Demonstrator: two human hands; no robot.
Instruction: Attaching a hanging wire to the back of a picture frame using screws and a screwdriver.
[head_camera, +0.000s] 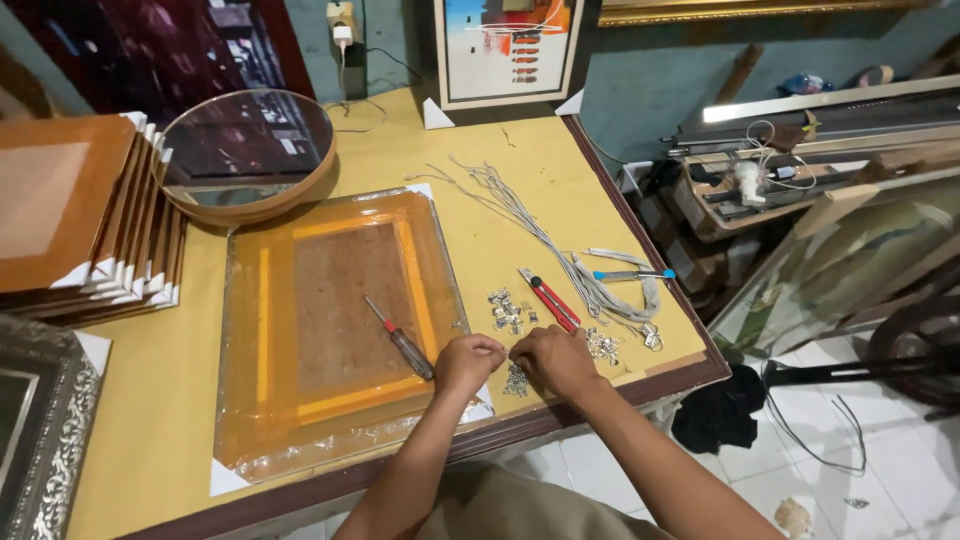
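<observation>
Both hands, left (468, 360) and right (553, 358), are closed fingertip-to-fingertip over small metal fittings (516, 379) beside the wrapped frame (330, 330); what they pinch cannot be told, and the fitting likely needs seating next.

Both bare forearms reach up from the lower edge of the view and converge over the near edge of the counter (150, 420). The left hand (468, 362) is curled into a loose fist, knuckles up, fingers tucked under. The right hand (553, 358) lies just beside it, almost touching, palm down with its fingers bent toward the left hand. The fingertips are hidden, so whether either hand pinches anything cannot be told. Both wrists are straight, elbows out of view.
</observation>
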